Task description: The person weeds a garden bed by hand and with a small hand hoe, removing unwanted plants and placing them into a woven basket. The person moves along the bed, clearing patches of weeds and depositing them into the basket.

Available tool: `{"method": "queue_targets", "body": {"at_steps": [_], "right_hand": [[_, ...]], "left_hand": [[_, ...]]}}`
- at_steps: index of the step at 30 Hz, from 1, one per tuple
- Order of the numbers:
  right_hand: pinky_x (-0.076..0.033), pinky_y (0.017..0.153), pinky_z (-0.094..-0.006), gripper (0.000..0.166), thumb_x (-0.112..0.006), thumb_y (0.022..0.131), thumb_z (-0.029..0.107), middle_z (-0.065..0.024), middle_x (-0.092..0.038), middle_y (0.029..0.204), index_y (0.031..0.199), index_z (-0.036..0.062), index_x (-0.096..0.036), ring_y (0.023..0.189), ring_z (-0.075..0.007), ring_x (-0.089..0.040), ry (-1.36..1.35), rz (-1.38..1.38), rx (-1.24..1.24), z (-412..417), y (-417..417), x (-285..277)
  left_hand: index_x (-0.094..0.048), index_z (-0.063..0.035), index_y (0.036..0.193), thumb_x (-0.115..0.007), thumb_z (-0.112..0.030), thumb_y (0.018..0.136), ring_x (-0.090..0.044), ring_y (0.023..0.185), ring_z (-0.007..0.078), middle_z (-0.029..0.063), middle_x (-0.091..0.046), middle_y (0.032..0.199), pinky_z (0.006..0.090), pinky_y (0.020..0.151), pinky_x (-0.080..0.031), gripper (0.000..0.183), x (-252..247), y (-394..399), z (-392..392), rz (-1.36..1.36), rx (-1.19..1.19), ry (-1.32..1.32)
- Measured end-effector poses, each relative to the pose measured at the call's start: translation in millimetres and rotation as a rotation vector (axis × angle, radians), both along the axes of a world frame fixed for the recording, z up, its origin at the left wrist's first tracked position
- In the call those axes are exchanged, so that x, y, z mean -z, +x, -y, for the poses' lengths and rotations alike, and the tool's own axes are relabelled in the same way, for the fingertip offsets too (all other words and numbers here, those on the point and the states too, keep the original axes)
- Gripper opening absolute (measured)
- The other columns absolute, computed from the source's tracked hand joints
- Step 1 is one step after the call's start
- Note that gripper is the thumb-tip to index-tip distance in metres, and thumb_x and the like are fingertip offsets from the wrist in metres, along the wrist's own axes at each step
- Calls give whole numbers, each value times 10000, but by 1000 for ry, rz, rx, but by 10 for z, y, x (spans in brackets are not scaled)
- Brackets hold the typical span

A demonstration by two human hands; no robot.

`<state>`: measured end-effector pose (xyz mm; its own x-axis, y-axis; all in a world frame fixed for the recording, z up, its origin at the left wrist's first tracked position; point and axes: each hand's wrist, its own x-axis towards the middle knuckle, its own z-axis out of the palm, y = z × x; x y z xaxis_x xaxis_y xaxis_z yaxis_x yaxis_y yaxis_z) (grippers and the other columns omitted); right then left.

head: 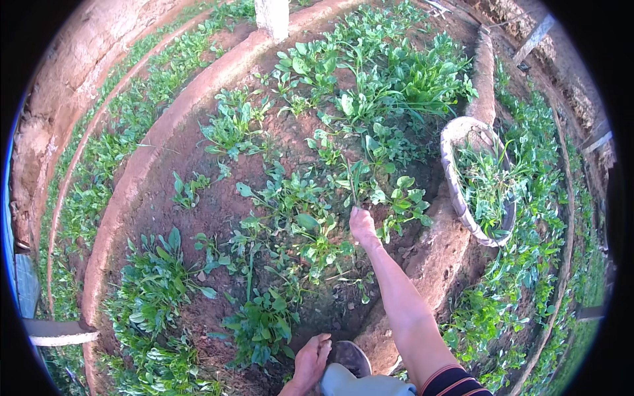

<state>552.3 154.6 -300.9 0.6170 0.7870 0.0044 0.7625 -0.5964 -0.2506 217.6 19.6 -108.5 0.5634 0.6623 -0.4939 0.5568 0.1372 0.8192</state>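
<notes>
My right hand (363, 225) is closed around the lower end of a thin, narrow hand tool (352, 182). Its slim length points away from me among the leaves, and its exact kind is hard to make out. Leafy green plants (317, 232) grow in the soil just left of that hand, with another leafy clump (402, 200) to its right. Low in the view, my left hand (312, 359) is beside my dark shoe (350, 357), its fingers curled. Whether anything is inside those fingers cannot be seen.
A round basket (453, 183) with a wrapped rim, holding cut greens (483, 190), rests on the raised earth ridge (438, 247) to my right. Another curved ridge (143, 163) borders the bed on the left. A pale post (272, 17) stands at the far side.
</notes>
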Motion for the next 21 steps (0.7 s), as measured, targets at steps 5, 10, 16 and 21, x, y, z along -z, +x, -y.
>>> {"method": "queue_targets", "body": {"at_steps": [5,10,16,21], "right_hand": [[-436,425,-331,172,-519,856,135,-114,-528,765,991,29,-518,612,-233,-564,-42,318,-160,152,-443,-116],[-500,514,-384,170,-487,874,159,-137,-539,760,970,26,-531,642,-280,-582,-120,221,-214,367,-530,-39],[-538,535,-404,202,-443,937,199,-179,-585,716,888,32,-544,628,-330,-644,24,95,-234,387,-716,-235],[-529,505,-409,276,-441,954,261,-159,-569,607,863,25,-550,577,-325,-638,132,74,-103,297,-664,-202]], "left_hand": [[-564,34,1119,-513,-122,941,-630,790,146,100,-649,864,272,711,-508,242,93,-118,95,-21,3,-8],[-567,34,1122,-515,-117,939,-629,800,142,103,-649,902,269,725,-508,243,56,-156,157,-26,19,-22],[-594,-8,1086,-579,-163,896,-660,806,242,147,-666,895,315,720,-513,245,112,-194,154,-23,-45,-1],[-575,20,1125,-542,-141,926,-634,782,160,120,-659,913,281,725,-506,257,42,-155,189,-50,65,-44]]}}
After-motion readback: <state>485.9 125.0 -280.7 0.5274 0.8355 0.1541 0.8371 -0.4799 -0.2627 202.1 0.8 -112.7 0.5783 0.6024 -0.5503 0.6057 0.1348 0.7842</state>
